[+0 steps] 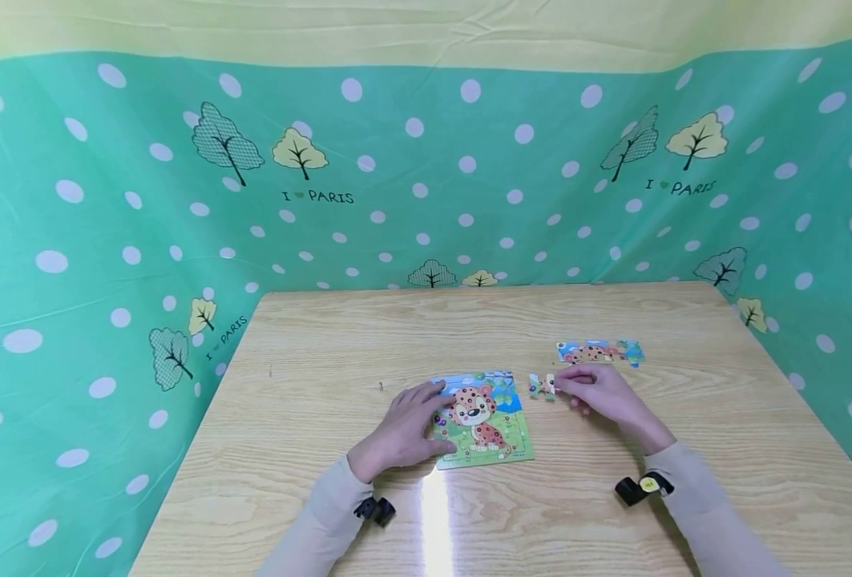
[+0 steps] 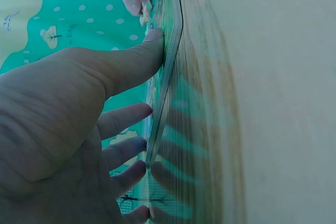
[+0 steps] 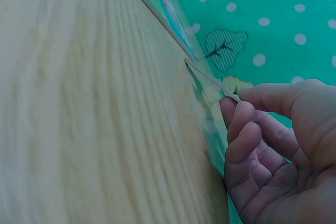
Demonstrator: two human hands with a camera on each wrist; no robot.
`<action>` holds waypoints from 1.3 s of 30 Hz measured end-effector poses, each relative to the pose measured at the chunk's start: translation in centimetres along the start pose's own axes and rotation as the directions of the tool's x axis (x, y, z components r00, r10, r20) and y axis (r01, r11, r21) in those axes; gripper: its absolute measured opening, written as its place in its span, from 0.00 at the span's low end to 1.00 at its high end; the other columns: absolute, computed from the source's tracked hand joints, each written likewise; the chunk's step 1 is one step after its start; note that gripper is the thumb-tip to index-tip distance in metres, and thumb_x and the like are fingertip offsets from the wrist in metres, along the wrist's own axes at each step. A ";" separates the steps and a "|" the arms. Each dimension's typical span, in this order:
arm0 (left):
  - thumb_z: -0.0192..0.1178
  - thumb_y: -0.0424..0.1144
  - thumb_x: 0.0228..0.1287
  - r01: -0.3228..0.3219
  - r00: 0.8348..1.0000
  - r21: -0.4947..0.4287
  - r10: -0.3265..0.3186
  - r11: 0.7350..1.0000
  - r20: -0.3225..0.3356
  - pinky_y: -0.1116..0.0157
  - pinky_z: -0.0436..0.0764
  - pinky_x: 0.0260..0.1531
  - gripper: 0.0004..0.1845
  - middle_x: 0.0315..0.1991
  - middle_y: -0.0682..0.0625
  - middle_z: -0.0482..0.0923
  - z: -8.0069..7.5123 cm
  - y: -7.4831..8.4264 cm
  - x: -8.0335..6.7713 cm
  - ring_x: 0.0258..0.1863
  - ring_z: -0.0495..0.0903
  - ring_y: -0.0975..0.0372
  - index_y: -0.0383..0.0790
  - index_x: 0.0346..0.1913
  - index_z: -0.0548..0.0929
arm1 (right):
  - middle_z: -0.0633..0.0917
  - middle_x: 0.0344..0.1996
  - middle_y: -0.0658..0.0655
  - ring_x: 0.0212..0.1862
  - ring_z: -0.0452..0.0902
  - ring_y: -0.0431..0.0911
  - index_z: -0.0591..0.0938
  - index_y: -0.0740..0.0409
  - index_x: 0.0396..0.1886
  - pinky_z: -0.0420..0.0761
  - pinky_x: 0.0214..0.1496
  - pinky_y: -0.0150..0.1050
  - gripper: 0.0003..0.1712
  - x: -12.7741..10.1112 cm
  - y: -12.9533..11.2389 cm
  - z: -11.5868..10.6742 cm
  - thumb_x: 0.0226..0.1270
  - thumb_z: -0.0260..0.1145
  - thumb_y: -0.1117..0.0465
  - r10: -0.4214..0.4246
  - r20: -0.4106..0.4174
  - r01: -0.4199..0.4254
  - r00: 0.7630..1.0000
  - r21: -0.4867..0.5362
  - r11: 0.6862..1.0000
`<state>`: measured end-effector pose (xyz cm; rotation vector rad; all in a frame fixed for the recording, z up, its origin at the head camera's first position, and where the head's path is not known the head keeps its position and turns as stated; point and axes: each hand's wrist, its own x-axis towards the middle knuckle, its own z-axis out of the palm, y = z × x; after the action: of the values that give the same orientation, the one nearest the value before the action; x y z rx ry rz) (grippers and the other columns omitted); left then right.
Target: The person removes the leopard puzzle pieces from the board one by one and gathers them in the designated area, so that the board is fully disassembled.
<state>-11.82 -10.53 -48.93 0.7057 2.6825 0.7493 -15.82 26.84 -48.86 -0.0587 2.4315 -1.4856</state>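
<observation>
A jigsaw puzzle board (image 1: pixel 486 433) with a spotted leopard cub lies on the table. My left hand (image 1: pixel 413 425) rests on its left side, fingers spread; in the left wrist view the thumb (image 2: pixel 139 59) touches the board's edge. To the right of the board, my right hand (image 1: pixel 602 393) pinches a puzzle piece (image 1: pixel 542 386) between thumb and fingertips. That puzzle piece (image 3: pixel 212 81) appears edge-on in the right wrist view, tilted, its far end close to the table. Beyond the right hand lies a joined strip of puzzle pieces (image 1: pixel 593 353) in blue and orange.
The wooden table (image 1: pixel 325 336) carries all of this. A green polka-dot cloth (image 1: pixel 426 176) with printed trees hangs behind and along both sides. A bright light reflection runs down the table in front of the board. Each wrist wears a small black camera (image 1: pixel 635 489).
</observation>
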 end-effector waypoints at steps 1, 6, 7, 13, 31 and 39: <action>0.73 0.54 0.67 0.000 1.000 -0.001 0.000 1.000 0.000 0.39 0.50 0.84 0.42 0.86 0.44 0.57 0.0 0.0 0.0 0.86 0.53 0.45 0.46 0.79 0.71 | 0.89 0.32 0.54 0.26 0.77 0.38 0.82 0.72 0.62 0.81 0.28 0.32 0.24 0.0 0.1 -0.2 0.79 0.68 0.56 -0.001 -0.006 0.001 1.000 -0.007 1.000; 0.73 0.54 0.67 0.001 1.000 -0.006 -0.001 1.000 0.002 0.39 0.49 0.85 0.41 0.86 0.44 0.57 0.0 0.1 -0.1 0.86 0.53 0.45 0.46 0.79 0.71 | 0.90 0.31 0.52 0.26 0.78 0.39 0.82 0.71 0.62 0.82 0.28 0.32 0.27 -0.1 0.5 -1.5 0.78 0.69 0.53 0.026 -0.037 -0.028 0.999 -0.032 0.999; 0.73 0.54 0.67 0.001 1.000 -0.006 -0.001 1.000 0.001 0.39 0.49 0.85 0.41 0.86 0.44 0.57 0.0 0.1 -0.1 0.86 0.53 0.45 0.46 0.79 0.71 | 0.90 0.31 0.51 0.25 0.78 0.39 0.82 0.70 0.62 0.82 0.27 0.32 0.28 -0.1 0.5 -1.7 0.78 0.70 0.52 0.038 -0.044 -0.039 0.998 -0.042 0.998; 0.73 0.54 0.67 -0.002 1.000 -0.001 0.002 1.000 0.000 0.38 0.50 0.85 0.41 0.86 0.44 0.57 0.1 0.1 0.0 0.86 0.53 0.45 0.46 0.79 0.71 | 0.89 0.32 0.51 0.25 0.76 0.39 0.83 0.70 0.62 0.80 0.26 0.33 0.28 -0.2 1.1 -2.9 0.79 0.68 0.49 0.064 -0.090 -0.075 0.994 -0.114 0.991; 0.72 0.55 0.67 -0.007 1.000 0.009 0.007 1.000 -0.001 0.38 0.50 0.84 0.41 0.86 0.44 0.57 0.1 0.0 0.0 0.86 0.53 0.45 0.47 0.79 0.71 | 0.83 0.29 0.52 0.28 0.77 0.41 0.85 0.66 0.61 0.83 0.29 0.35 0.27 -0.1 2.2 -4.4 0.80 0.67 0.47 0.038 -0.155 -0.069 0.987 -0.197 0.978; 0.72 0.55 0.68 -0.004 1.000 0.009 0.004 1.000 0.002 0.39 0.50 0.85 0.41 0.86 0.45 0.57 0.1 0.0 0.0 0.86 0.53 0.45 0.47 0.80 0.71 | 0.81 0.28 0.52 0.26 0.75 0.40 0.86 0.67 0.58 0.82 0.26 0.35 0.25 -0.1 2.2 -4.4 0.80 0.66 0.49 0.013 -0.177 -0.049 0.984 -0.201 0.978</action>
<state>-11.83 -10.53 -49.02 0.7143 2.6852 0.7369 -16.65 31.65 -48.88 0.0699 2.7053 -1.2700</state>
